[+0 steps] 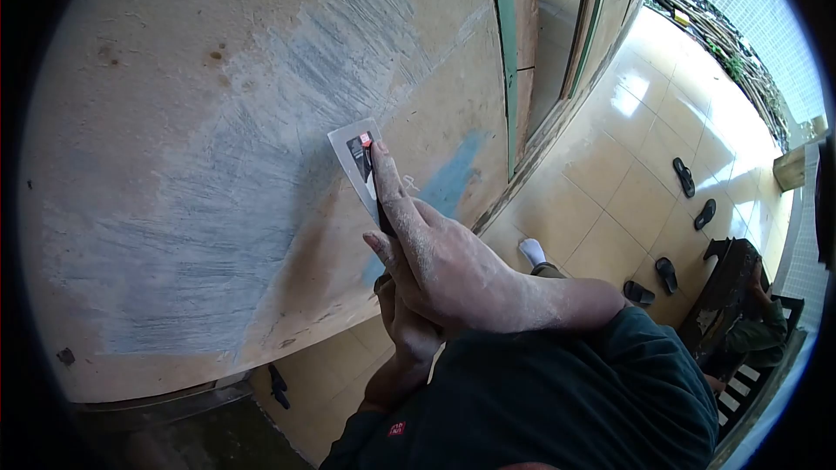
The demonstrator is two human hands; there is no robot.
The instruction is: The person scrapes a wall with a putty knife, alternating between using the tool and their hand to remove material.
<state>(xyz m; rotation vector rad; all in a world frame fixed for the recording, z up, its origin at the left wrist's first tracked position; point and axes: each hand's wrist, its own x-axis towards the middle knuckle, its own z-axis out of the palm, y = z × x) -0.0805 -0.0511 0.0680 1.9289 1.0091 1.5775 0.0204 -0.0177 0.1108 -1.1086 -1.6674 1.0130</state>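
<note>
My right hand (453, 261), coated in pale dust, is closed round a putty knife (345, 144). Its index finger lies stretched along the flat blade, which has a black and red label. The blade is against or very close to a wooden panel (453, 117). Grey-white streaked filler (209, 209) covers a broad band of that panel. Just below my right hand, my left hand (409, 331) has its fingers curled. What those fingers hold is hidden behind the right hand.
A green-edged frame (503, 43) borders the panel. Several black sandals (684, 177) lie on the tiled floor (601, 183), near a foot in a white sock (532, 251). At the right, another person's sleeve (758, 335) shows by a dark wooden bench (718, 296).
</note>
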